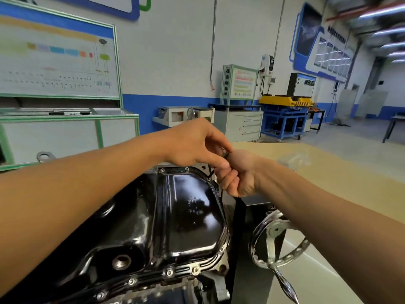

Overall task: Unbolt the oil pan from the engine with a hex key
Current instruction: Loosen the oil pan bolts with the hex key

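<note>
A glossy black oil pan (188,213) faces up on the engine in the lower middle of the head view. Small bolts (169,272) line its flange along the near edge and at the far edge. Both hands meet above the pan's far right corner. My right hand (237,174) is fisted around a thin black hex key (225,155), whose shaft runs down to the flange. My left hand (197,143) pinches the key's top end with its fingertips. The key's tip and the bolt under it are hidden by my right hand.
A chrome handwheel (278,240) with a crank handle juts out at the right of the engine stand. A beige table (341,172) lies beyond the hands. Training boards, cabinets and a blue-and-yellow bench stand along the wall behind.
</note>
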### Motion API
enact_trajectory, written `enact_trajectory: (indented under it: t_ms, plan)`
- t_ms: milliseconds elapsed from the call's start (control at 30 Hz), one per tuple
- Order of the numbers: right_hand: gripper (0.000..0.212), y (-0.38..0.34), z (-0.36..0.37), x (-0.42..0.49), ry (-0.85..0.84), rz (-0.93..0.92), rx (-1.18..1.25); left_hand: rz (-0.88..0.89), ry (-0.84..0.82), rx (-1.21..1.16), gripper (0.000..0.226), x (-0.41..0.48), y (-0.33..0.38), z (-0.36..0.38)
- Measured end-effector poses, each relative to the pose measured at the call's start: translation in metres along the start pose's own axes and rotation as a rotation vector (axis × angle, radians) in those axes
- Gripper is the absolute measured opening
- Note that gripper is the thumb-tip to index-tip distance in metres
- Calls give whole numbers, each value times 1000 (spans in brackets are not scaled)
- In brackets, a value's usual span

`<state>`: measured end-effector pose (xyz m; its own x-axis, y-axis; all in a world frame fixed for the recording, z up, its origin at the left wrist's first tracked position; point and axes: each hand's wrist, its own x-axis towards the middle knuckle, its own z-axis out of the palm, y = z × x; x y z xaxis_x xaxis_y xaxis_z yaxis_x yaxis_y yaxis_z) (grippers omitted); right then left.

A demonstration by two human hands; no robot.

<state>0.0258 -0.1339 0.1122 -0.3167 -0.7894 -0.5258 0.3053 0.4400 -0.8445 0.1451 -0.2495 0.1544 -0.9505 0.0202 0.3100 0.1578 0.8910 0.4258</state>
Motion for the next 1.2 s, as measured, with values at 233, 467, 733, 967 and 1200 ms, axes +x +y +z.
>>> enact_trajectory:
  t_ms: [233,467,733,967,1200]
  plan:
    - [58,0,2,9,54,-19,30,7,10,-153,31,-13,-16,4]
    - [62,1,-4,10,47,-7,52,59,5,-47,32,-10,-18,9]
    - [59,3,-7,9,49,-25,73,103,48,-32,34,-8,-13,13]
    - [71,6,-2,7,32,-21,56,121,110,-46,30,-9,-10,15]
    - [71,9,-1,12,36,-41,33,156,98,110,26,-8,-9,16]
